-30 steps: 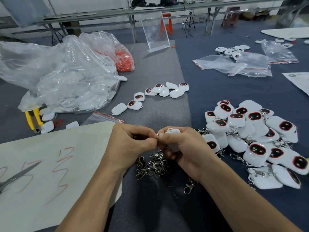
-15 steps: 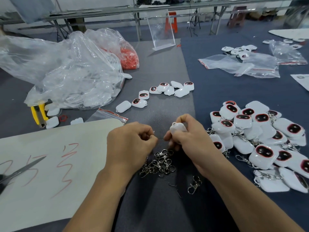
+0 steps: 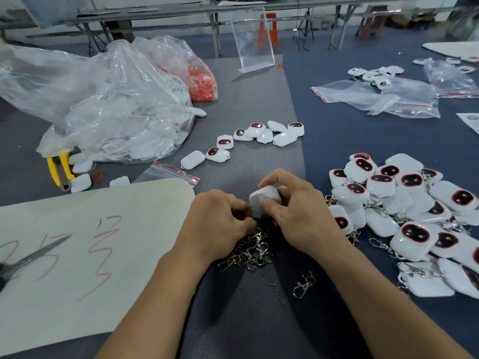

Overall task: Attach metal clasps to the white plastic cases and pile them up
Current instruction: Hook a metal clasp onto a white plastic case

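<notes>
dex: Grey mat (image 3: 259, 99) on a big workshop table, plastic bags all over. How far along is this person, you reckon?

mo: Partway, I'd say. The pile (image 3: 381, 186) sits just right of the hands, a good heap of cases with clasps hanging off them. So plenty is done.

dex: And what's left?

mo: Quite a bit. A row (image 3: 256, 129) of cases lies further up the mat with no clasp on any that I can make out. The bag (image 3: 116, 120) on the left looks stuffed with more white ones. Loose clasps (image 3: 255, 251) are heaped right under the wrists, so no shortage there.

dex: What's being worked on?

mo: One case (image 3: 264, 196), held over the clasps between both hands. The right hand (image 3: 298, 216) pinches it, fingers curled round it. The left hand (image 3: 220, 226) is bunched up with its fingertips tight at the case's near edge. It looks like a pinch, but whatever's between them is hidden, so can't tell if a clasp is in there or hooked on.

dex: So mid-attach?

mo: That's my guess. This one isn't on the pile yet. It needs its clasp seated, then it goes to the right.
</notes>
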A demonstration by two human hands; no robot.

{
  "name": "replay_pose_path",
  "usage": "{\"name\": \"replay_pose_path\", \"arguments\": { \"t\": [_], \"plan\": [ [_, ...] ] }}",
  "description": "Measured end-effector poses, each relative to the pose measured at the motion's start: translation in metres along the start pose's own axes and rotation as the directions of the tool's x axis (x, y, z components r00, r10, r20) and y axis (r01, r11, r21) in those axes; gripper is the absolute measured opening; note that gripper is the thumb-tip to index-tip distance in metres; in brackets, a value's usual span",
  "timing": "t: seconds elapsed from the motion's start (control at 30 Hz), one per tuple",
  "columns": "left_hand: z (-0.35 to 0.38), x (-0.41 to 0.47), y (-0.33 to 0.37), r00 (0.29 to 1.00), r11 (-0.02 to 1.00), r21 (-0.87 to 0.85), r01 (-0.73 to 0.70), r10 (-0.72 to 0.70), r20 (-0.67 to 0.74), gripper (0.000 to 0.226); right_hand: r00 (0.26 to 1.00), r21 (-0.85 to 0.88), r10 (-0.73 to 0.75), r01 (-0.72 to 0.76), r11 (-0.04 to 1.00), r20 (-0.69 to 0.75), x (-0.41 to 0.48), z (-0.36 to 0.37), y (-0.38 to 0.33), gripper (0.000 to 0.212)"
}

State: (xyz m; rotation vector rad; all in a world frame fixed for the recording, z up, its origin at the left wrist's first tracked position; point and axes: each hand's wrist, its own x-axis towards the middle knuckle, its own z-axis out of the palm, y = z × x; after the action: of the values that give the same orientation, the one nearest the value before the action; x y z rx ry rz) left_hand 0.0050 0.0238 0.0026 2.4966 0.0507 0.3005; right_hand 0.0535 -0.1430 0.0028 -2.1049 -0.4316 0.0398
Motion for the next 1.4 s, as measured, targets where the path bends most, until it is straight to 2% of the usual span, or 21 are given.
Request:
{"name": "replay_pose_path", "arguments": {
  "t": [0.2, 0.37, 0.47, 0.77, 0.93, 1.1, 1.23, 1.4],
  "plan": [
    [-0.002, 0.000, -0.001, 0.999, 0.997, -0.074, 0.031, -0.027, 0.046, 0.031, 0.997, -0.042, -0.002, 0.005, 0.999, 0.073, 0.003, 0.001, 0.001, 0.017],
    [0.000, 0.001, -0.004, 0.992, 0.986, -0.122, 0.111, -0.103, 0.074, 0.025, 0.999, 0.051, 0.034, -0.034, 0.998, -0.008, 0.003, 0.004, 0.002, 0.016],
    [-0.002, 0.000, -0.006, 0.992, 0.985, -0.141, 0.104, -0.093, 0.085, 0.024, 0.999, 0.055, 0.044, -0.044, 0.998, 0.003, 0.003, 0.003, 0.001, 0.014],
    [-0.004, -0.004, -0.008, 0.993, 0.986, -0.126, 0.107, -0.099, 0.068, 0.028, 0.994, -0.014, -0.001, 0.002, 1.000, 0.112, 0.002, 0.002, -0.002, 0.008],
    [-0.004, -0.007, -0.006, 0.993, 0.987, -0.113, 0.117, -0.113, 0.040, 0.025, 0.994, -0.050, -0.010, 0.016, 0.999, 0.113, 0.002, 0.002, -0.002, 0.013],
    [-0.006, -0.011, -0.001, 0.993, 0.989, -0.089, 0.116, -0.116, 0.004, 0.036, 0.993, -0.070, -0.002, 0.010, 0.998, 0.116, 0.002, 0.003, -0.005, 0.009],
    [-0.007, -0.014, 0.001, 0.994, 0.991, -0.083, 0.109, -0.110, -0.008, 0.027, 0.992, 0.006, 0.027, -0.028, 1.000, 0.125, 0.000, 0.003, -0.007, 0.007],
    [-0.006, -0.013, 0.007, 0.987, 0.991, -0.070, 0.116, -0.123, -0.108, 0.021, 0.971, 0.260, 0.124, -0.175, 0.950, 0.202, -0.002, 0.005, -0.001, 0.010]
  ]
}}
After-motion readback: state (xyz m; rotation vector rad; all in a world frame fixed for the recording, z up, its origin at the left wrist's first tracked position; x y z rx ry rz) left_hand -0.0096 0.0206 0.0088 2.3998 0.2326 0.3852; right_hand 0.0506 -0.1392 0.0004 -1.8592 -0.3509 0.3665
